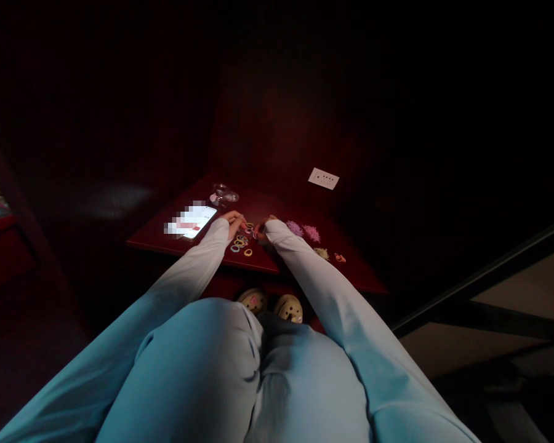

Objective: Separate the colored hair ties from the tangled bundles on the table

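My left hand and my right hand meet over a dark red table, fingers pinched together on small coloured hair ties. Which hand holds which tie is too small to tell. More small rings lie on the table just below my left hand. Both arms wear pale long sleeves.
A lit phone lies left of my hands, with a clear glass object behind it. Pink fluffy ties and a few others lie to the right. A wall socket sits behind. My shoes show under the table.
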The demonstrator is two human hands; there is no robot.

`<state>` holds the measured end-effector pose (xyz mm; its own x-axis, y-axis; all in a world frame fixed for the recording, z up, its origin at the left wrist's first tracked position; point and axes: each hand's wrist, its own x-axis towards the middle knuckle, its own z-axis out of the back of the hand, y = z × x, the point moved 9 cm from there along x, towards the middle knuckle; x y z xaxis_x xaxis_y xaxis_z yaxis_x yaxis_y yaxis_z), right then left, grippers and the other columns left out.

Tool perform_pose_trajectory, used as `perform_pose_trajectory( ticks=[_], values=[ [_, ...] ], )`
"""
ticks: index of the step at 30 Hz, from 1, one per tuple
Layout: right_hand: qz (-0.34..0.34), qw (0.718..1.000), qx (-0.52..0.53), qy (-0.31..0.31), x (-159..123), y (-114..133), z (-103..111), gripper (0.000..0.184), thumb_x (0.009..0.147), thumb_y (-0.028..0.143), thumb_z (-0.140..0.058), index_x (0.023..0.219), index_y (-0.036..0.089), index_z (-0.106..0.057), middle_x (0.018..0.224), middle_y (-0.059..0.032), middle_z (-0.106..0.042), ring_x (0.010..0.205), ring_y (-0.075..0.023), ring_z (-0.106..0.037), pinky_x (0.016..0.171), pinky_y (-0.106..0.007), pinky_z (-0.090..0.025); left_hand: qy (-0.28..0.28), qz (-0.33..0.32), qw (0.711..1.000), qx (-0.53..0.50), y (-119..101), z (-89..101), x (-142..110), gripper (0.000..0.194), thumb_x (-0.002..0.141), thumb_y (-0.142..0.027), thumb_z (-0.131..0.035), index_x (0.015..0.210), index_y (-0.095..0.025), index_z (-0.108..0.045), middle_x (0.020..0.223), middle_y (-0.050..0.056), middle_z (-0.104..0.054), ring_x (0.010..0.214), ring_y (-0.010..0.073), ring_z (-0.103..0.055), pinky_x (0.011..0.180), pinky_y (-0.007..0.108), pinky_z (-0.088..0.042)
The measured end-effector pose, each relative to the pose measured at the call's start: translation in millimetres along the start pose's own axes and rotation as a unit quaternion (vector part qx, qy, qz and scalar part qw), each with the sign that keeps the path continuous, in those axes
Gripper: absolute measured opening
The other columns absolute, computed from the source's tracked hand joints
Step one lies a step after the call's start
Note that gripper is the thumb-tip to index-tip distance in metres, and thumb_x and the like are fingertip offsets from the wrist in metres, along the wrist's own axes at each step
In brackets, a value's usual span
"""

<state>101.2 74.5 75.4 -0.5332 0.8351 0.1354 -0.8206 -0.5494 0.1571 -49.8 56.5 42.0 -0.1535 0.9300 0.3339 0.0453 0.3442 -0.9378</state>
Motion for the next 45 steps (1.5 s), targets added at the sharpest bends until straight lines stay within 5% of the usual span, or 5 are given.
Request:
perform_pose_trajectory(
  ticks=[24, 29, 35, 39, 45],
  values=[
    [0.055, 0.998, 0.023, -0.027, 4.3, -9.7, 5.3, 0.011, 0.085, 0.021, -0.079, 0.094, 0.017, -0.083, 0.09, -0.0035, -0.076, 0.086, -0.0163, -0.063, 0.089, -0.027, -0.049, 0.002, 0.016, 1.0, -0.016, 26.9, 6.0, 16.7, 0.028, 0.082, -0.044, -0.074, 0.069, -0.022, -0.062, 0.061, 0.004, -0.073, 0.065, 0.0213, -0.073, 0.06, 0.027, -0.054],
    [-0.058, 0.996, 0.02, -0.07, -35.8, -82.4, 68.7, 0.01, 0.085, 0.02, -0.079, 0.092, 0.015, -0.083, 0.086, -0.0051, -0.079, 0.077, -0.0144, -0.065, 0.077, -0.026, -0.048, -0.046, 0.012, 0.999, -0.004, 16.9, 8.6, 7.3, 0.025, 0.087, -0.036, -0.066, 0.068, -0.022, -0.06, 0.06, 0.004, -0.07, 0.064, 0.0209, -0.072, 0.062, 0.029, -0.052],
    [-0.196, 0.975, -0.07, -0.076, -93.3, -199.3, 125.5, 0.015, 0.086, 0.019, -0.077, 0.098, 0.017, -0.086, 0.088, -0.0074, -0.082, 0.077, -0.0157, -0.069, 0.073, -0.025, -0.05, 0.005, -0.002, 1.0, 0.025, 9.9, 4.1, 1.3, 0.029, 0.082, -0.048, -0.07, 0.069, -0.023, -0.061, 0.06, 0.004, -0.069, 0.065, 0.0216, -0.07, 0.059, 0.028, -0.05],
    [-0.29, 0.95, -0.113, -0.016, -115.8, -253.9, 121.2, 0.021, 0.086, 0.022, -0.079, 0.105, 0.021, -0.088, 0.096, -0.0048, -0.084, 0.09, -0.0177, -0.076, 0.079, -0.022, -0.054, 0.03, 0.002, 0.998, 0.055, 14.8, 2.1, 0.8, 0.029, 0.077, -0.051, -0.069, 0.069, -0.023, -0.062, 0.06, 0.004, -0.069, 0.062, 0.0208, -0.068, 0.058, 0.028, -0.052],
    [-0.378, 0.917, -0.121, 0.029, -120.3, -279.3, 93.3, 0.023, 0.08, 0.028, -0.09, 0.102, 0.021, -0.089, 0.096, -0.0055, -0.084, 0.099, -0.0212, -0.078, 0.083, -0.021, -0.055, 0.012, -0.013, 0.998, 0.064, 3.7, 1.7, -17.2, 0.028, 0.079, -0.048, -0.07, 0.07, -0.022, -0.065, 0.062, 0.003, -0.069, 0.055, 0.0165, -0.061, 0.056, 0.027, -0.055]
  ],
)
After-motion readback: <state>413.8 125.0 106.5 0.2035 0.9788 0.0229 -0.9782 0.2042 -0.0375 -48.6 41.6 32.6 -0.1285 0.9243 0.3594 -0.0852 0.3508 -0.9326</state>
